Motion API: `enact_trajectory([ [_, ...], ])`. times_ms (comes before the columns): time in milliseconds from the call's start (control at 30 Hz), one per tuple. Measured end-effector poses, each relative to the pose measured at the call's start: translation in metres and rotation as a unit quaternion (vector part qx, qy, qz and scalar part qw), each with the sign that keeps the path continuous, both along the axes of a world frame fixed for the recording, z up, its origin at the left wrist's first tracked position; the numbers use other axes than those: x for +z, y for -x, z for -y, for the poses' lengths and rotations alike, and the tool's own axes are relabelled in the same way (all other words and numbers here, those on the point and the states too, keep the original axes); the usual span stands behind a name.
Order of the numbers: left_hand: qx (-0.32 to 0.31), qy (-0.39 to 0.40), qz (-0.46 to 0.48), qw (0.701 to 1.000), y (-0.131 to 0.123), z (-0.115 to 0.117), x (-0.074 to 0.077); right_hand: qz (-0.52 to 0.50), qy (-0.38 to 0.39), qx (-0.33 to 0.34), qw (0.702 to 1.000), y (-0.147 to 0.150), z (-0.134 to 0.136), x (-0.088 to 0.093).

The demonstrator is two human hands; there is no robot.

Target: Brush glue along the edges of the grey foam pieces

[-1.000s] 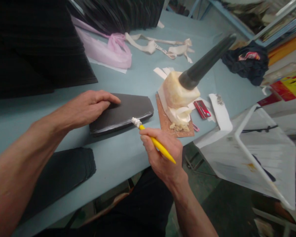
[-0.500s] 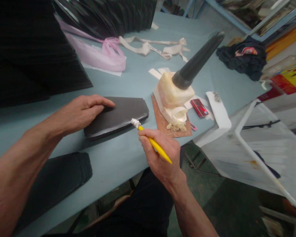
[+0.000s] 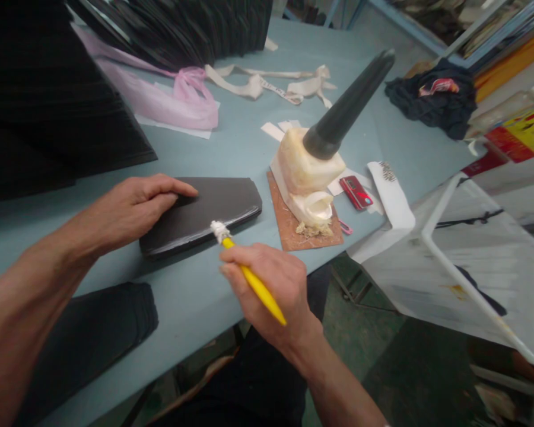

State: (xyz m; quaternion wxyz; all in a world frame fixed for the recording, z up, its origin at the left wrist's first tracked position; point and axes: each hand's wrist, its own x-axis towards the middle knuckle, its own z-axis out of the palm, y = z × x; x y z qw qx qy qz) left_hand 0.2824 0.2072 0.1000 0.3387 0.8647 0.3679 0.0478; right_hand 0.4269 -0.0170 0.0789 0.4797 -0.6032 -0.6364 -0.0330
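My left hand presses down on a stack of black sheets, its index finger stretched over the top one. White wet glue-like stuff streaks the near edge of this stack. Between the fingers of my right hand is a brush with a yellow handle; its white-coated tip touches that near edge. Right of the stack, a cream plastic container with a black cone on top stands on a brown board. Nearer to me on the left lies another black stack.
Tall black piles stand at the back left, with a pink plastic strip and white cloth ties beside them. A red lighter-sized box lies right of the container. A white plastic bin stands past the table's edge.
The brush in my right hand has moved left along the stack's near edge. My left hand stays on the stack. The whole view has shifted slightly.
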Motion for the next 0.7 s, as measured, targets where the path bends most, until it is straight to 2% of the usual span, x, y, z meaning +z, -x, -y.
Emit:
enact_trajectory([
  [67,0.002,0.000,0.002,1.000,0.000,0.000,0.000,0.002,0.002,0.044,0.999,0.011,-0.005,0.000],
  [133,-0.002,-0.001,0.003,1.000,0.000,0.000,-0.001,0.008,0.010,0.061,0.998,0.015,-0.009,-0.002],
  [300,0.015,-0.019,0.008,1.000,-0.001,-0.002,-0.007,-0.008,0.006,-0.027,1.000,-0.001,-0.008,-0.007],
  [367,0.021,-0.025,0.011,0.999,-0.002,-0.003,-0.009,-0.011,-0.005,-0.034,0.999,-0.006,-0.006,-0.007],
  [500,0.024,-0.030,0.002,0.999,-0.003,-0.001,-0.008,-0.017,0.003,-0.002,1.000,-0.010,-0.003,-0.008],
  [700,0.034,-0.023,0.011,0.999,-0.007,0.005,-0.003,-0.006,-0.013,-0.087,0.996,-0.033,0.000,-0.012],
])
